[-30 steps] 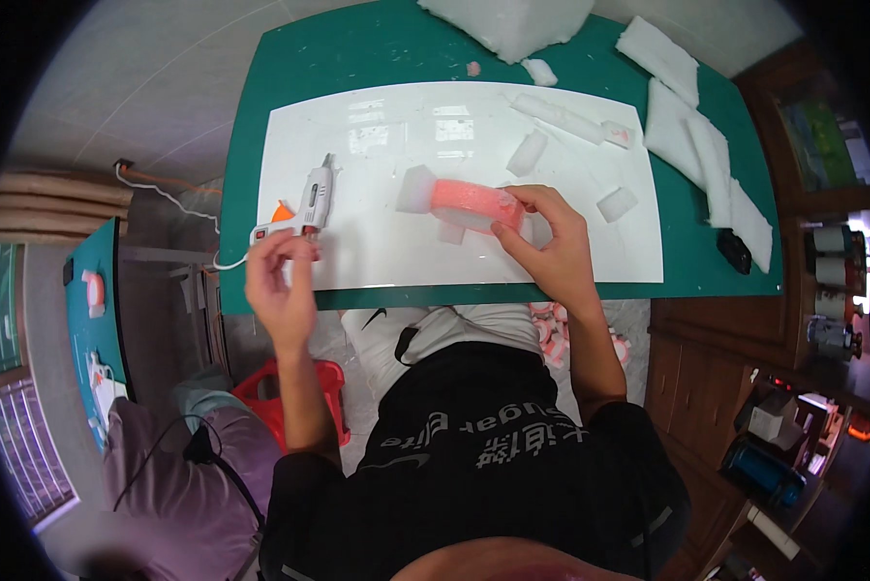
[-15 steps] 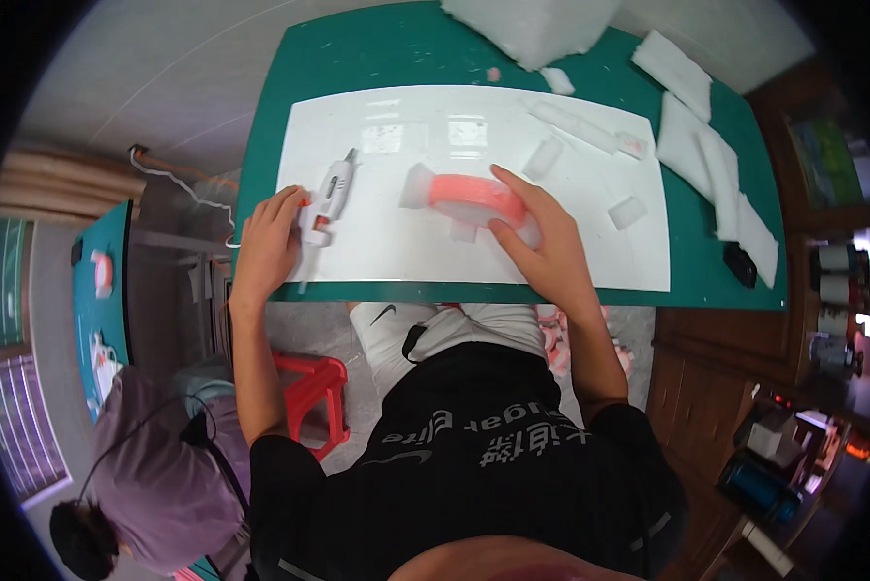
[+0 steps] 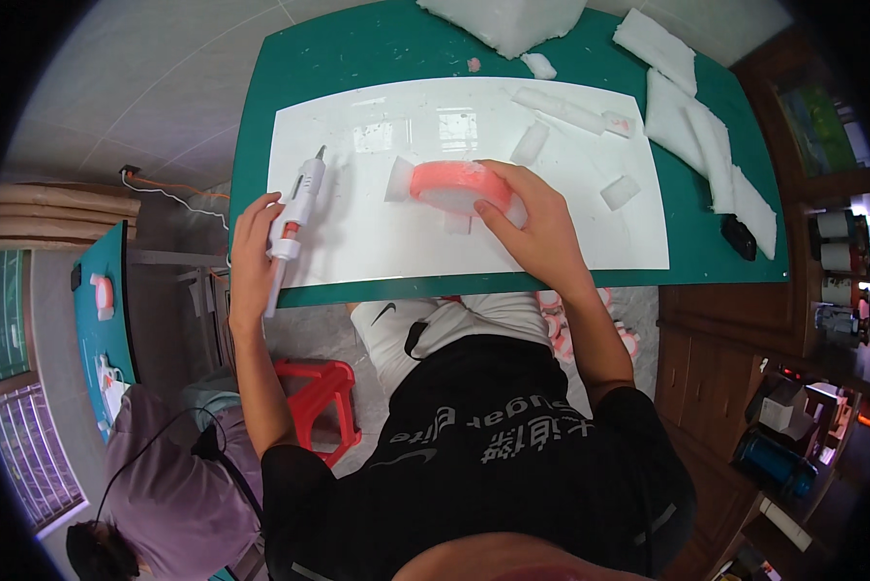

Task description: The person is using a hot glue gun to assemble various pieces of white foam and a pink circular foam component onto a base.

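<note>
At the left of the white board [image 3: 377, 247], my left hand [image 3: 253, 247] is closed round the handle side of a white hot glue gun [image 3: 304, 198]. The gun's nozzle points up and away from me, and a clear glue stick [image 3: 274, 286] sticks out of its back end over the table edge. My right hand [image 3: 536, 228] grips the right end of a pink and white round foam piece [image 3: 444, 179], thumb on the near side and fingers on the far side. A small white foam block [image 3: 399, 180] sits against its left end. Another little block [image 3: 457, 224] shows just below it.
Foam strips [image 3: 561, 108] and offcuts [image 3: 621, 192] lie on the board. Larger white foam slabs [image 3: 682, 121] and a black object [image 3: 740, 237] are on the green table [image 3: 357, 48] at right. A red stool [image 3: 314, 402] and a seated person [image 3: 178, 474] are at left.
The glue gun has shifted left and toward me with my left hand, turning more upright in the view. My right hand keeps its grip on the foam piece; the whole view has shifted slightly.
</note>
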`<state>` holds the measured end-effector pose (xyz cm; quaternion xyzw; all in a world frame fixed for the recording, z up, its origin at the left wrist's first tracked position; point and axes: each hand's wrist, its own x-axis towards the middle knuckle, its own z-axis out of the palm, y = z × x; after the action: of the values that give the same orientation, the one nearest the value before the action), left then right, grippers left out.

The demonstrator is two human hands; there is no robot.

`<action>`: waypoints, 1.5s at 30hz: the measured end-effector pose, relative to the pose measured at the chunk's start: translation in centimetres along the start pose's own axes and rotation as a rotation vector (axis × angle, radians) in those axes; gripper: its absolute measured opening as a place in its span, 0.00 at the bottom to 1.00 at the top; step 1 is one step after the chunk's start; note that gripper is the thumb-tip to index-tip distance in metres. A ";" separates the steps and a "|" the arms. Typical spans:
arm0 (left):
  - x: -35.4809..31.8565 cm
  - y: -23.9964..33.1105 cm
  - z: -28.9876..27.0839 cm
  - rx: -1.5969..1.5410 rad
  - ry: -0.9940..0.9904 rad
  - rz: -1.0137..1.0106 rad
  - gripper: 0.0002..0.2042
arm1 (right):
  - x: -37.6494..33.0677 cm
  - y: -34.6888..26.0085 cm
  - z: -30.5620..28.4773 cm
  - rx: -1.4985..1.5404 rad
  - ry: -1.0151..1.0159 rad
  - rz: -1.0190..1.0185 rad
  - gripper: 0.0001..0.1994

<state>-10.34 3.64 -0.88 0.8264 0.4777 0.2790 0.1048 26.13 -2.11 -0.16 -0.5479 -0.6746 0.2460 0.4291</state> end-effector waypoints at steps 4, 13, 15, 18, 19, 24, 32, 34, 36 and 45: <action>-0.8 2.9 -1.6 -0.062 0.082 -0.056 0.18 | 0.5 -1.1 0.1 -0.045 -0.046 0.012 0.21; 0.4 7.5 -0.5 -0.241 -0.068 0.225 0.16 | 0.2 -1.3 0.5 -0.070 -0.026 -0.037 0.22; 0.6 7.9 0.2 -0.276 -0.100 0.230 0.17 | 0.2 -1.3 0.5 -0.067 -0.025 -0.037 0.21; 0.8 8.0 0.8 -0.255 -0.119 0.256 0.17 | 0.1 -1.3 0.4 -0.070 -0.032 -0.027 0.21; 0.8 8.1 0.9 -0.257 -0.123 0.263 0.17 | 0.1 -1.3 0.4 -0.075 -0.043 -0.019 0.21; 0.6 8.1 1.1 -0.226 -0.150 0.240 0.16 | 0.1 -1.3 0.4 -0.074 -0.028 -0.042 0.21; 0.4 8.3 0.8 -0.240 -0.162 0.202 0.16 | 0.1 -1.2 0.5 -0.064 -0.045 -0.031 0.21; 0.4 8.3 0.8 -0.244 -0.168 0.195 0.16 | 0.1 -1.2 0.5 -0.078 -0.041 -0.026 0.21; 0.4 8.3 0.8 -0.227 -0.176 0.186 0.17 | 0.1 -1.1 0.6 -0.079 -0.038 -0.032 0.21; 0.3 8.2 1.0 -0.219 -0.184 0.195 0.19 | 0.1 -1.1 0.5 -0.076 -0.047 -0.025 0.21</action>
<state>-3.63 -0.28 2.07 0.8746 0.3502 0.2613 0.2101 25.09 -2.23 0.51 -0.5494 -0.7003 0.2275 0.3951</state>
